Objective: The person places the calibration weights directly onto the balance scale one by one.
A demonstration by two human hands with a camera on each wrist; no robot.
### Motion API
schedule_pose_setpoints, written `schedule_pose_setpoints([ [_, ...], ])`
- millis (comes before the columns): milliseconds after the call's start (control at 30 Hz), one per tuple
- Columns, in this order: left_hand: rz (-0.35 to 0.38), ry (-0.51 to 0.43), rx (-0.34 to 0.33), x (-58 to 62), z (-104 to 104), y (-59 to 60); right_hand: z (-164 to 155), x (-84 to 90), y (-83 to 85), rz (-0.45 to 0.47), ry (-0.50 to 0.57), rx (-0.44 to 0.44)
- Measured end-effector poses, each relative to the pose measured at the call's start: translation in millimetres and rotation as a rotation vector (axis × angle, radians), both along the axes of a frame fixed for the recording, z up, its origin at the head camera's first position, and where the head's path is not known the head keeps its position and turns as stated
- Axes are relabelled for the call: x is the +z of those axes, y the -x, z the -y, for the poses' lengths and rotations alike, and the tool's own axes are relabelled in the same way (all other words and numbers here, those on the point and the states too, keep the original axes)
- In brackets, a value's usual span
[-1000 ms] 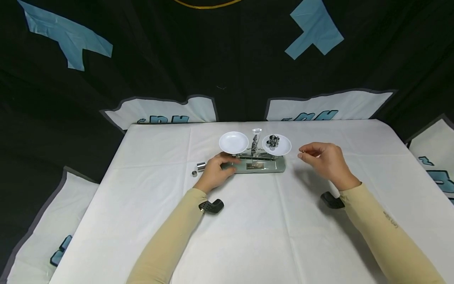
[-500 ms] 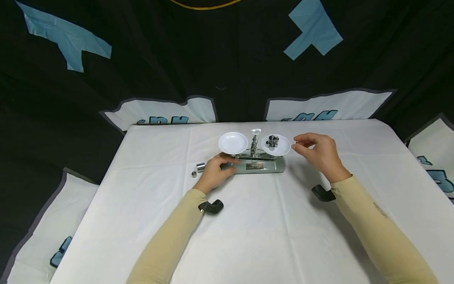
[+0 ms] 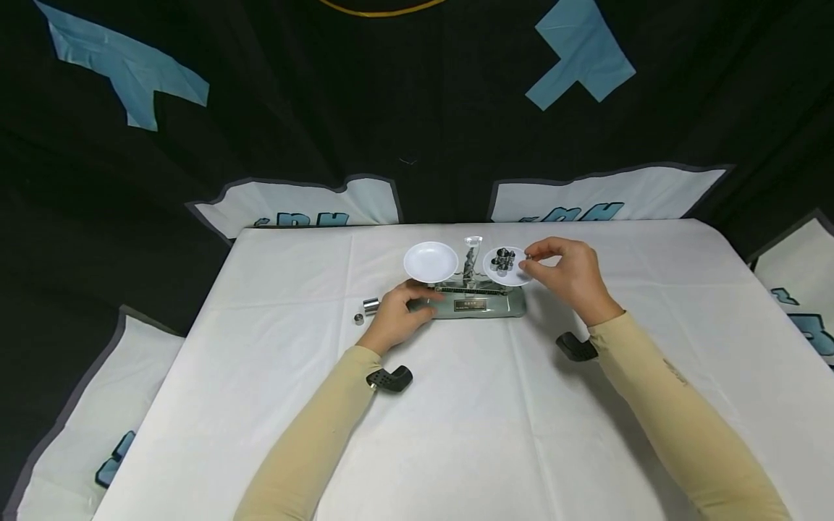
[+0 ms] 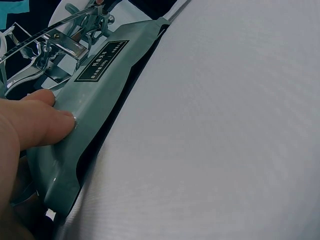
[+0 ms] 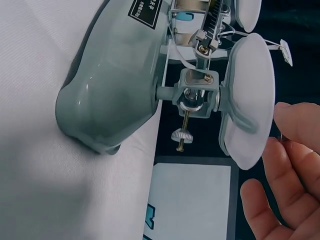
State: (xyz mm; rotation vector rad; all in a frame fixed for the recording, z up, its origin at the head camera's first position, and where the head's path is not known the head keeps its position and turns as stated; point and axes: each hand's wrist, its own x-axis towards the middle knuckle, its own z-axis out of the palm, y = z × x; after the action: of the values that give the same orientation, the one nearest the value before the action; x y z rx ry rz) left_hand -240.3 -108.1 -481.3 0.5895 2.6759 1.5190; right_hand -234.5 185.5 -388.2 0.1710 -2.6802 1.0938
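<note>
One beam balance (image 3: 470, 295) carries two white pans (image 3: 431, 262), one nameplate (image 3: 470, 305) and one knurled nut (image 5: 182, 136). Two metal weights (image 3: 371, 306) are on one table (image 3: 449, 441), one small weight (image 3: 528, 257) is in one right hand (image 3: 565, 273), and several bunched weights (image 3: 502, 259) defy exact counting. One left hand (image 3: 397, 312), two tan sleeves (image 3: 306, 434), two black wrist cameras (image 3: 391, 378).

The head view looks forward and down from behind and above the left grip (image 3: 399, 312) and right grip (image 3: 568, 278), far enough off to take in the worktop (image 3: 456, 427) around them. Over at the left grip, the wrist view is very close, facing along the balance (image 3: 502, 307) toward its nameplate (image 4: 102, 61). The right wrist view, just as near, lies turned on its side, facing the pan (image 5: 252, 95) beside the right grip. I find that nameplate in all three.
</note>
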Motion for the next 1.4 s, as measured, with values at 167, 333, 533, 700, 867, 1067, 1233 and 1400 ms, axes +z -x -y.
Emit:
schedule_pose_setpoints([
  [167, -0.008, -0.004, -0.001, -1.7, 0, 0.2, 4, -1.0, 2.5, 0.028, 0.006, -0.007],
  [333, -0.01, -0.01, -0.003, -1.2, -1, -0.5, 7, -5.3, 4.8, -0.007, 0.006, 0.005],
  [533, -0.009, -0.013, -0.001, -2.1, -1, -0.1, 8, -6.2, 6.1, -0.002, -0.019, 0.016],
  [700, -0.011, -0.009, 0.001, -3.1, 0, 0.2, 8, -5.9, 7.3, 0.026, -0.049, 0.029],
  [867, -0.007, -0.007, 0.002, -3.3, -1, 0.1, 11, -7.0, 8.8, 0.03, -0.056, 0.042],
  [1067, -0.004, -0.009, 0.003, -1.7, -1, -0.3, 12, -7.3, 9.6, 0.018, -0.066, 0.053],
  [1233, -0.002, -0.018, 0.005, -2.3, -1, 0.9, 12, -7.6, 9.5, 0.023, -0.061, 0.052],
  [1400, -0.004, -0.018, 0.006, -3.3, -1, 1.4, 12, -7.4, 9.8, 0.042, -0.06, 0.048],
])
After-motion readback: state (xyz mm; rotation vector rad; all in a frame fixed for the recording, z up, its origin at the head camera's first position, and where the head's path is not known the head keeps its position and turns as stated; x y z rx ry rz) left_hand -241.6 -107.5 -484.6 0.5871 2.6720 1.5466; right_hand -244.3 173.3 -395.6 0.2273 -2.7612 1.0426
